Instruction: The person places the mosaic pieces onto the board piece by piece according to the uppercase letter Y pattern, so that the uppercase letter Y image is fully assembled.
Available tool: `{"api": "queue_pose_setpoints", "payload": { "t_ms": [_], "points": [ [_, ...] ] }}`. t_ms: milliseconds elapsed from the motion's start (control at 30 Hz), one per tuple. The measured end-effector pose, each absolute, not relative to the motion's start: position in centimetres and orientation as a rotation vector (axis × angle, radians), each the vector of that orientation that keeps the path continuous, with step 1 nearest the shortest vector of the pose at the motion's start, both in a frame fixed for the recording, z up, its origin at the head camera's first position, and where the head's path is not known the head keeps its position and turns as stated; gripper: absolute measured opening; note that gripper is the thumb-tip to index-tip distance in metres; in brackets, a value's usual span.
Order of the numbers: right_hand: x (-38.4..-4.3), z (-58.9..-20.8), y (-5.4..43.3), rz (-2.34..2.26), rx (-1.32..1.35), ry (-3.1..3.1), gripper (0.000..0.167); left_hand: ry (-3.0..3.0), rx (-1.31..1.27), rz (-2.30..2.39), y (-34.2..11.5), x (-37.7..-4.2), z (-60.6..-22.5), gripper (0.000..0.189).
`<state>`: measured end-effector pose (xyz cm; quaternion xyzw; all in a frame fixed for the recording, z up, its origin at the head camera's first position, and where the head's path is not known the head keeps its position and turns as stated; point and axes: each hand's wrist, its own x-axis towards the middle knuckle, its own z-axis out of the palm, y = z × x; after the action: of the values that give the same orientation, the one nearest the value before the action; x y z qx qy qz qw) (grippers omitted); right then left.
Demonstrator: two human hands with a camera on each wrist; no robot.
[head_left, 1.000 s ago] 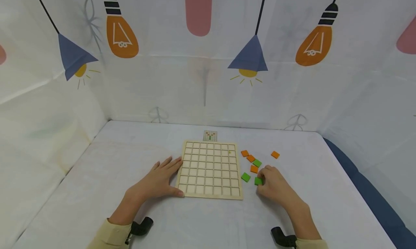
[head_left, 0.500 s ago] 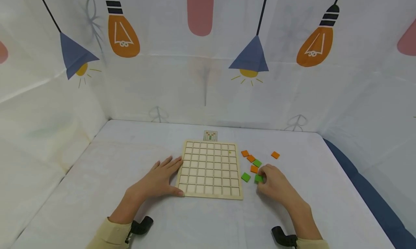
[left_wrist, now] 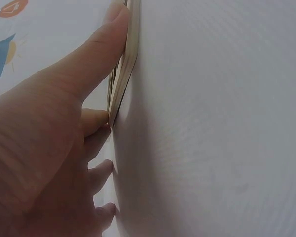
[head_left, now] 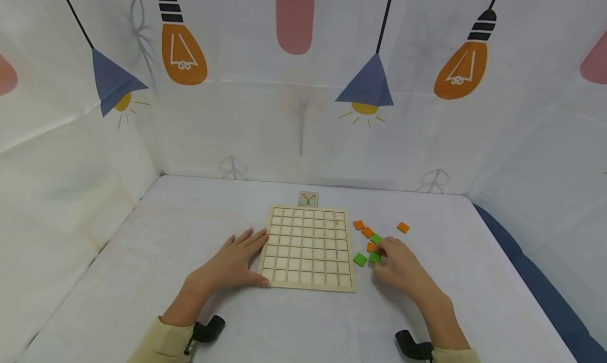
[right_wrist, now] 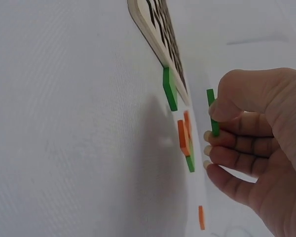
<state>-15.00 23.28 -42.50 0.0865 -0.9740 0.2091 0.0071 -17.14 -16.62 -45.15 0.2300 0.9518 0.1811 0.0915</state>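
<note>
A light wooden board (head_left: 307,247) with a grid of square recesses lies on the white table. At its left side rests my left hand (head_left: 232,263), fingers spread, thumb at the near left corner; in the left wrist view the thumb (left_wrist: 101,47) lies along the board's edge (left_wrist: 123,81). My right hand (head_left: 402,265) is right of the board and pinches a green square tile (head_left: 374,257) between thumb and fingers. In the right wrist view this green tile (right_wrist: 211,106) stands apart from the table surface. Another green tile (head_left: 360,259) lies just left of it.
Orange tiles (head_left: 359,225) and a further green tile (head_left: 377,238) lie right of the board, and a lone orange tile (head_left: 403,227) sits farther right. Behind the board is a small gridded pattern card (head_left: 308,198). A white printed curtain (head_left: 303,131) encloses the table.
My right hand has raised the green tile from the table and shifted it slightly left and away from me. My left hand stays at the board's edge.
</note>
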Motion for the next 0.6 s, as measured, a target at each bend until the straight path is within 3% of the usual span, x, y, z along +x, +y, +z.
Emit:
{"api": "queue_pose_setpoints", "payload": {
  "t_ms": [600],
  "points": [
    [-15.2, -41.8, 21.8, 0.730, 0.329, -3.028, 0.023, 2.827, 0.683, 0.532, -16.7, -17.1, -45.1, 0.117]
  ]
}}
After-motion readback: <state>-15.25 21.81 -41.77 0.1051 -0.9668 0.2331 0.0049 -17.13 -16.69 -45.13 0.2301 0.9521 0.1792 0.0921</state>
